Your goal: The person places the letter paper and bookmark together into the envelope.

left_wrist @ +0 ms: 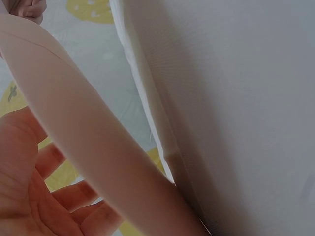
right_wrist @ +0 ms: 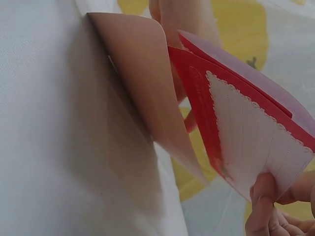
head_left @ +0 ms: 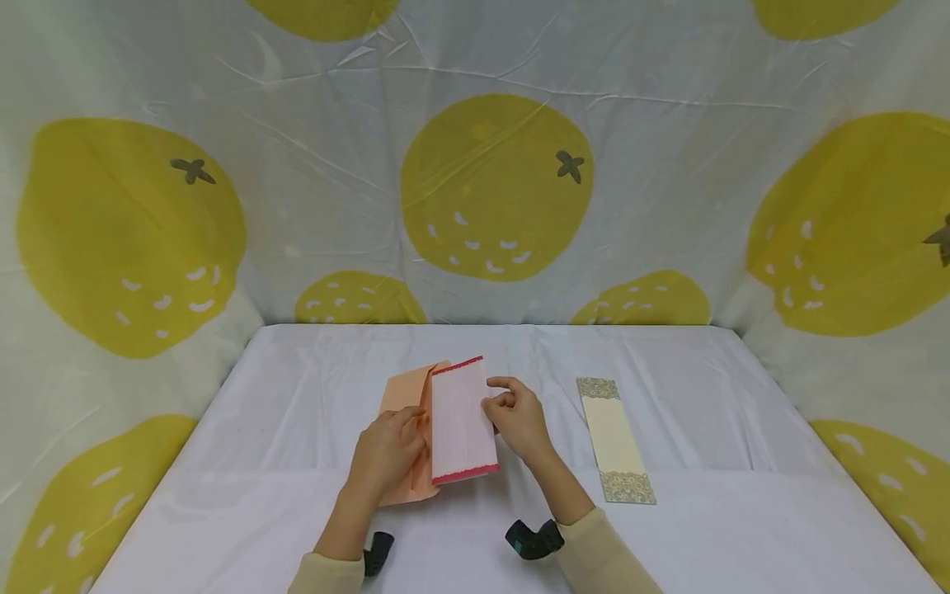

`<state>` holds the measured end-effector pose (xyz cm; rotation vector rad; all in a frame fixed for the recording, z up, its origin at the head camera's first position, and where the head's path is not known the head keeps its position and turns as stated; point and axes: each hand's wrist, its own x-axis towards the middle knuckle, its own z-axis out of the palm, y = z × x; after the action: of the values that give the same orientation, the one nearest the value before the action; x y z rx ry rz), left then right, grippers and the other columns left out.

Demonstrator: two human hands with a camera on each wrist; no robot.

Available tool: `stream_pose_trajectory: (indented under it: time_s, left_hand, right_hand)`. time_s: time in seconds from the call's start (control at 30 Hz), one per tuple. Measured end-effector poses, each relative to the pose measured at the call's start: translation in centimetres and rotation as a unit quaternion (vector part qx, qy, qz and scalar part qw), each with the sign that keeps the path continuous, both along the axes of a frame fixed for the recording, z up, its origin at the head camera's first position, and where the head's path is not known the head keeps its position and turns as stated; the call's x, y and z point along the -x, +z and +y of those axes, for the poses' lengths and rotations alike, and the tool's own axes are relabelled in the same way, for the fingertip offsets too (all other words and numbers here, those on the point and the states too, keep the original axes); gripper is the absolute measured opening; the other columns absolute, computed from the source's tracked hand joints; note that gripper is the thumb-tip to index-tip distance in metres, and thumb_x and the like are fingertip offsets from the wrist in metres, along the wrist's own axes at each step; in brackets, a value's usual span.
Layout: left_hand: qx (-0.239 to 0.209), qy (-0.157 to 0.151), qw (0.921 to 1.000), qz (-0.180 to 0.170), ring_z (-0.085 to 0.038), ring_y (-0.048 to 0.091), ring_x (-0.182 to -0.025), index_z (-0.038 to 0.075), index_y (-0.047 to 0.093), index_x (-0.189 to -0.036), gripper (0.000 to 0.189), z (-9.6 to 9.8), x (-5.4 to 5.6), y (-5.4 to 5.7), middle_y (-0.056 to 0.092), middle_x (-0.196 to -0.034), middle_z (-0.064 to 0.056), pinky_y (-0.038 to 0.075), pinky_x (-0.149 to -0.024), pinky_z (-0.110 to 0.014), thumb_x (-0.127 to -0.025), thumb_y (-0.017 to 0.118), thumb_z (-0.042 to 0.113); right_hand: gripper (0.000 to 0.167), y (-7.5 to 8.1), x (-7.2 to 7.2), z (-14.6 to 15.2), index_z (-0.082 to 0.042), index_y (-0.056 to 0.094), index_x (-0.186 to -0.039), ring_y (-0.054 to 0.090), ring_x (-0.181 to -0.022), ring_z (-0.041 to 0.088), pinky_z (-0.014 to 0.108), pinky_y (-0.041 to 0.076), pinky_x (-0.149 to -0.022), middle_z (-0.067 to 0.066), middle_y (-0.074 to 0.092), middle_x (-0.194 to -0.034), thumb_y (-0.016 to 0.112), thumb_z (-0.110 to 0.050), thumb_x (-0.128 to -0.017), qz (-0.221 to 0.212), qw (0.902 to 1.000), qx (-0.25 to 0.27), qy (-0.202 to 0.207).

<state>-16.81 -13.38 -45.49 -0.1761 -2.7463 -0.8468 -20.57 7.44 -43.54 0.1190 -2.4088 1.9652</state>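
A peach envelope [head_left: 404, 389] stands tilted over the white table, left of the middle. My left hand [head_left: 387, 450] grips it by its near side, and part of that hand [left_wrist: 24, 182] shows beside the envelope [left_wrist: 93, 132] in the left wrist view. Against the envelope's right side is a pale pink folded card [head_left: 462, 422] with red edges. My right hand [head_left: 519, 419] pinches the card's right edge between thumb and finger. The right wrist view shows the card's [right_wrist: 256, 123] red face with a white, lined, scallop-edged panel, next to the envelope [right_wrist: 142, 64].
A long cream card [head_left: 613, 437] with patterned gold ends lies flat on the white tablecloth [head_left: 712, 429], right of my right hand. Black devices [head_left: 536, 540] sit at both wrists. A curtain [head_left: 653, 198] printed with yellow fruit stands behind and beside the table.
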Motion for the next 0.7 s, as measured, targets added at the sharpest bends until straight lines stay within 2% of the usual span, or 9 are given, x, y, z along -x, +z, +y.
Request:
stream_pose_trajectory:
  time_s: [0.17,0.37,0.7]
  left_hand:
    - [0.005,-0.005,0.9998,0.017,-0.032,0.067,-0.088,0.01,0.07,-0.114,0.033,0.0,0.1,-0.2,0.069,-0.101,-0.014,0.055,-0.073,-0.046,-0.081,0.069,0.012]
    - [0.003,-0.005,0.9999,0.012,-0.031,0.067,-0.09,0.011,0.071,-0.114,0.03,0.0,0.2,-0.3,0.069,-0.102,-0.013,0.055,-0.074,-0.045,-0.084,0.07,0.015]
    - [0.005,0.002,0.9998,0.017,-0.031,0.067,-0.083,0.011,0.071,-0.112,0.033,0.0,0.2,-0.3,0.068,-0.099,-0.015,0.055,-0.07,-0.045,-0.079,0.067,0.01]
  right_hand:
    - [0.031,-0.2,0.1,-0.5,0.002,0.061,-0.12,0.054,-0.051,0.018,0.029,0.046,-0.054,0.005,0.062,-0.067,0.062,-0.006,-0.089,-0.003,0.9999,-0.015,-0.003]
    - [0.034,-0.5,0.1,-1.4,0.003,0.06,-0.121,0.056,-0.051,0.015,0.028,0.047,-0.052,0.004,0.064,-0.07,0.062,-0.005,-0.088,0.01,0.9984,-0.053,-0.014]
    - [0.034,-0.3,0.0,-3.1,0.007,0.059,-0.12,0.057,-0.053,0.013,0.027,0.048,-0.051,0.007,0.065,-0.072,0.062,-0.003,-0.087,0.03,0.996,-0.081,-0.023]
